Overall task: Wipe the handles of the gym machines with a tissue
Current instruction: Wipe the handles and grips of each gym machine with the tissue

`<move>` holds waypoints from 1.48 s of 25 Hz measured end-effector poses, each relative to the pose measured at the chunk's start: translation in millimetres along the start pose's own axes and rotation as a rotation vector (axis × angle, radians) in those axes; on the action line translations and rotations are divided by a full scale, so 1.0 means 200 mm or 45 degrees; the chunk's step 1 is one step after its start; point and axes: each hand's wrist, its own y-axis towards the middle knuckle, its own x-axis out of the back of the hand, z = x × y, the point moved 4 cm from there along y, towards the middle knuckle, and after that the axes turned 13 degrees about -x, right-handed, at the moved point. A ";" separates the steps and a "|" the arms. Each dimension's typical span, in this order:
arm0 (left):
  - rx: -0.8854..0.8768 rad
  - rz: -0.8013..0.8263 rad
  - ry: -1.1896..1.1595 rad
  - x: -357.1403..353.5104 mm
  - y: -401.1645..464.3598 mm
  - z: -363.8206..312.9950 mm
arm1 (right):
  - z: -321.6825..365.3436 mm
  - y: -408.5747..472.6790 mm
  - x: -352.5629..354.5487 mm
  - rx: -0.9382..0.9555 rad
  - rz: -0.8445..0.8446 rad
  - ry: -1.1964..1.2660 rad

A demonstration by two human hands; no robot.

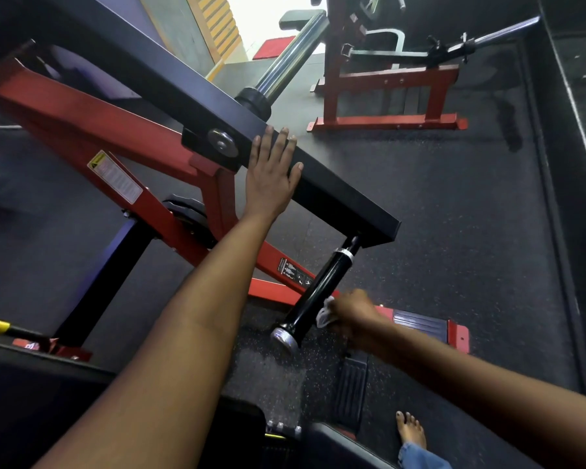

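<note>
The handle (313, 292) was a shiny black tube with a silver cap on its low end. It hung slanted from the end of a black bar (345, 194). A small white tissue (326, 313), all crumpled, pressed against its lower side.

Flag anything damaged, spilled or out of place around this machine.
Nothing stands out. The left hand rests flat on the black lever arm, and the right hand holds the tissue against the black handle.
</note>
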 end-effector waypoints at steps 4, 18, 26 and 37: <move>0.022 0.033 -0.007 0.01 0.00 -0.01 | 0.19 0.20 0.19 0.185 -0.318 0.119; 0.059 0.041 0.002 0.00 -0.01 -0.01 | -0.12 -0.14 -0.06 1.615 0.078 -1.434; 0.062 0.059 0.001 0.00 -0.01 -0.02 | 0.15 -0.04 0.03 1.547 -0.098 -1.468; 0.054 0.075 0.023 0.00 -0.02 -0.01 | 0.38 0.10 -0.26 0.754 -0.043 -2.217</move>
